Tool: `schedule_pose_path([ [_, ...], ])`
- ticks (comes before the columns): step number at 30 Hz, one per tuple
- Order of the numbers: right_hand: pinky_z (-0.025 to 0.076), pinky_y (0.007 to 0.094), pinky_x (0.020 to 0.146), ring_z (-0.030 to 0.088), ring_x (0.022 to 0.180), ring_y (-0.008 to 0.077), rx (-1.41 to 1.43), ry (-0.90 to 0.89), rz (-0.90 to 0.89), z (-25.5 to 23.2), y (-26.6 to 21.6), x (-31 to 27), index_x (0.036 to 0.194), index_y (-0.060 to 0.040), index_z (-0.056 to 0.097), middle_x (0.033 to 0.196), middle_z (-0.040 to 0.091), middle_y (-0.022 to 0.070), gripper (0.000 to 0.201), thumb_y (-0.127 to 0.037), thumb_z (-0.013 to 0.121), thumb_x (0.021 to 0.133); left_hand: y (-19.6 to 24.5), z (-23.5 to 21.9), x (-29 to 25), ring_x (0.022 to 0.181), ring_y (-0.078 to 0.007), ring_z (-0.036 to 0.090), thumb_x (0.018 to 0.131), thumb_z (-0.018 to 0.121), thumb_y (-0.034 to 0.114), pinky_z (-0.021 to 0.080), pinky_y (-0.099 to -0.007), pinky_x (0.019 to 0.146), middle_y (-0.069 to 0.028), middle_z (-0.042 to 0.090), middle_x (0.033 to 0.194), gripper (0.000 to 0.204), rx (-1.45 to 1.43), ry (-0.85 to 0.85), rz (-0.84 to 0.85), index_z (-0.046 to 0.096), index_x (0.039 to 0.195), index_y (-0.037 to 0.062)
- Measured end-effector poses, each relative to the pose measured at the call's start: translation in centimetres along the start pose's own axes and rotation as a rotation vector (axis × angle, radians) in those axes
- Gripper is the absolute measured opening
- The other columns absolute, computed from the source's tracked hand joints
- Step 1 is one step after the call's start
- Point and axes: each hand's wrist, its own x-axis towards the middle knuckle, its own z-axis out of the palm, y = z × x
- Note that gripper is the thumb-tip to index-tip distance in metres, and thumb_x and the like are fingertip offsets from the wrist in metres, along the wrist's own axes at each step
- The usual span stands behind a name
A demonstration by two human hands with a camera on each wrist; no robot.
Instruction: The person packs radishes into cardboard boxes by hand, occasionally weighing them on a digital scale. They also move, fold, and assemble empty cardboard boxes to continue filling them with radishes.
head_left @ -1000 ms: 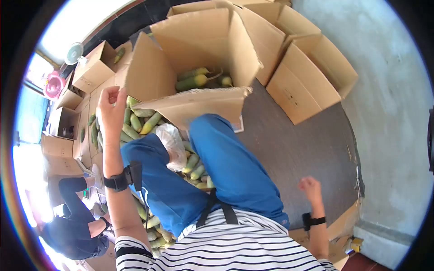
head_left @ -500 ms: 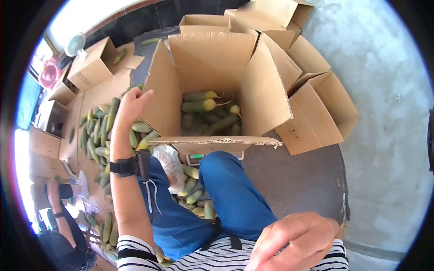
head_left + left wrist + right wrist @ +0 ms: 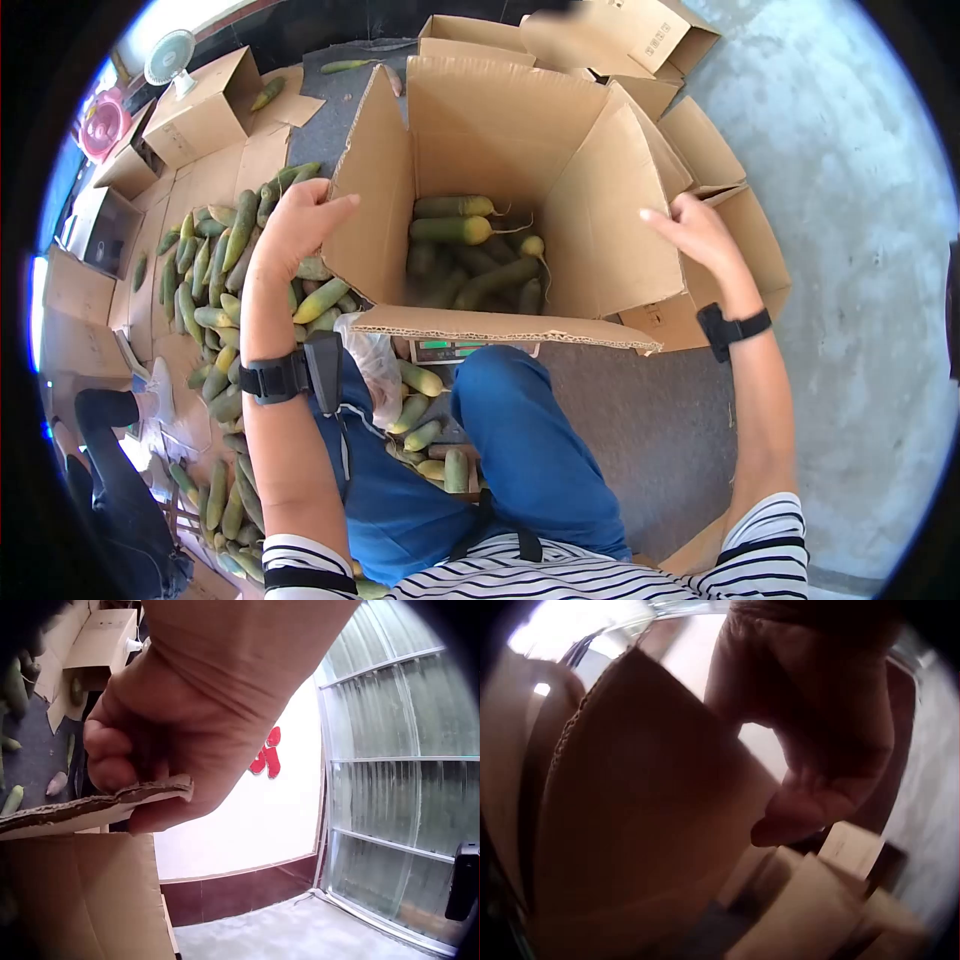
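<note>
Dark floor (image 3: 655, 430); left fingers (image 3: 111, 756), right fingers (image 3: 688, 208) grip carton (image 3: 485, 130)

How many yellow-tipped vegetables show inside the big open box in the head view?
3: the farthest vegetable, the second vegetable just nearer, and the third vegetable to their right. Darker vegetables lie in shadow, so more yellow tips may be hidden.

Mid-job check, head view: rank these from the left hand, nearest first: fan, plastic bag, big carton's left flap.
1. Big carton's left flap: in the left hand's grip.
2. Plastic bag: below the hand, beside the blue trousers.
3. Fan: far off, upper left.
</note>
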Motion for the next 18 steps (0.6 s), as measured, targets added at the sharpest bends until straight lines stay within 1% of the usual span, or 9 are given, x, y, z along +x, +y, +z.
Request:
schedule_pose_path([
  [1, 0.05, 0.0369, 0.074, 0.065, 0.085, 0.0241, 0.134, -0.193, 0.015, 0.8, 1.1, 0.7, 0.101, 0.0029, 0.065, 0.092, 0.068, 0.0155, 0.048, -0.041, 0.066, 0.082, 0.0, 0.1, -0.1, 0.058, -0.0036, 0.048, 0.087, 0.065, 0.024, 0.036, -0.022, 0.05, 0.005, 0.055, 0.068, 0.022, 0.004, -0.004, 0.011, 0.061, 0.08, 0.0036],
  [2, 0.05, 0.0369, 0.074, 0.065, 0.085, 0.0241, 0.138, -0.179, 0.025, 1.6, 2.0, 1.2, 0.101, 0.0029, 0.065, 0.092, 0.068, 0.0155, 0.048, -0.041, 0.066, 0.082, -0.3, 0.2, 0.0, 0.057, -0.0056, 0.048, 0.085, 0.065, 0.026, 0.037, -0.0244, 0.05, 0.0037, 0.054, 0.065, 0.025, 0.031, 0.006, 0.044, 0.061, 0.078, 0.002],
  [4, 0.049, 0.0377, 0.074, 0.065, 0.084, 0.0257, 0.416, -0.31, 0.114, 2.3, 3.0, 1.6, 0.099, 0.0036, 0.066, 0.092, 0.069, 0.0181, 0.047, -0.04, 0.064, 0.082, -0.7, 0.9, 0.6, 0.055, -0.0066, 0.047, 0.083, 0.065, 0.024, 0.037, -0.0256, 0.048, 0.0027, 0.052, 0.061, 0.025, 0.021, -0.002, 0.116, 0.06, 0.076, 0.0006],
  [7, 0.049, 0.0388, 0.073, 0.066, 0.081, 0.0271, 0.179, -0.339, 0.177, 1.0, 2.6, 0.4, 0.091, 0.0047, 0.066, 0.086, 0.067, 0.0204, 0.047, -0.042, 0.062, 0.083, 0.8, 1.9, -0.5, 0.054, -0.0052, 0.047, 0.084, 0.064, 0.02, 0.036, -0.024, 0.046, 0.0036, 0.051, 0.061, 0.021, -0.033, -0.072, 0.115, 0.059, 0.076, 0.001],
  [9, 0.048, 0.0388, 0.071, 0.065, 0.077, 0.0274, 0.078, -0.286, 0.195, 1.4, 3.5, -0.3, 0.085, 0.0054, 0.065, 0.079, 0.065, 0.0222, 0.048, -0.043, 0.062, 0.082, 1.0, 2.7, -1.0, 0.052, -0.0042, 0.046, 0.084, 0.063, 0.016, 0.035, -0.023, 0.044, 0.0046, 0.05, 0.061, 0.017, -0.06, -0.095, 0.156, 0.059, 0.077, 0.0016],
  [11, 0.047, 0.0401, 0.068, 0.065, 0.074, 0.028, 0.197, -0.201, 0.0, 1.7, 4.8, -1.4, 0.083, 0.0056, 0.065, 0.077, 0.064, 0.0223, 0.049, -0.043, 0.063, 0.081, 1.6, 3.7, -1.7, 0.05, -0.0034, 0.044, 0.084, 0.062, 0.015, 0.034, -0.0229, 0.043, 0.0053, 0.05, 0.061, 0.015, -0.01, -0.084, 0.184, 0.06, 0.078, 0.0022],
  [15, 0.046, 0.0411, 0.064, 0.061, 0.066, 0.0277, 0.117, -0.172, 0.069, -1.5, 6.7, -5.5, 0.078, 0.0051, 0.063, 0.071, 0.062, 0.0209, 0.048, -0.043, 0.064, 0.08, 5.8, 6.3, -4.4, 0.047, -0.0015, 0.039, 0.085, 0.062, 0.013, 0.028, -0.0208, 0.04, 0.007, 0.047, 0.059, 0.009, -0.07, -0.179, 0.147, 0.061, 0.08, 0.0054],
  [17, 0.043, 0.041, 0.059, 0.056, 0.059, 0.0261, 0.18, -0.164, 0.146, -2.9, 8.9, -8.7, 0.072, 0.0052, 0.06, 0.063, 0.057, 0.0196, 0.046, -0.04, 0.064, 0.079, 6.6, 8.1, -5.0, 0.048, -0.0017, 0.038, 0.085, 0.061, 0.012, 0.027, -0.0214, 0.04, 0.0073, 0.044, 0.059, 0.013, -0.021, -0.218, 0.254, 0.057, 0.074, 0.0063],
  [18, 0.041, 0.0392, 0.055, 0.052, 0.054, 0.0223, 0.324, -0.13, 0.15, -3.3, 10.2, -11.6, 0.069, 0.0056, 0.056, 0.058, 0.05, 0.0174, 0.047, -0.04, 0.064, 0.08, 7.2, 8.9, -5.2, 0.051, -0.0022, 0.036, 0.083, 0.062, 0.012, 0.028, -0.0227, 0.043, 0.0077, 0.04, 0.058, 0.022, -0.041, -0.245, 0.268, 0.048, 0.066, 0.0061],
])
